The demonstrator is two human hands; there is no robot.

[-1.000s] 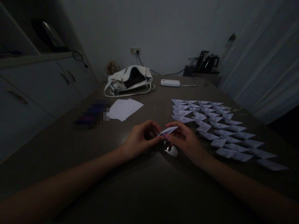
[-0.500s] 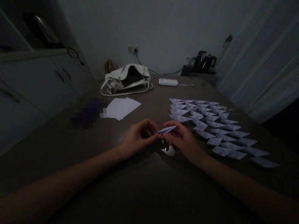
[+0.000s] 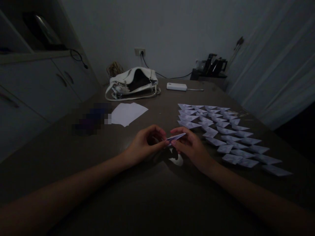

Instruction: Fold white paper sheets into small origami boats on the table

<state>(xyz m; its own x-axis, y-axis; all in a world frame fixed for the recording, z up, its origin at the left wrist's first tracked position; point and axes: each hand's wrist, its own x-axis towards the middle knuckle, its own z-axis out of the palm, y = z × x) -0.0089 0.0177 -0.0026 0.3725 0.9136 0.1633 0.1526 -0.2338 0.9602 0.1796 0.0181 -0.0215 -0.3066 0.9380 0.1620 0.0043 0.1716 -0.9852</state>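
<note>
The left hand (image 3: 145, 144) and right hand (image 3: 195, 147) pinched one folded paper (image 3: 176, 139) between their fingertips, just below centre. Roughly thirty paper boats (image 3: 226, 130), hard to count in the dimness, lay centre right; one white handbag (image 3: 123, 79) sat upper centre-left.

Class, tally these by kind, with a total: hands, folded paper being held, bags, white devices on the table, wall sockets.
Left hand and right hand: 2
Held folded paper: 1
Bag: 1
White device: 1
Wall socket: 1
Total: 6
</note>
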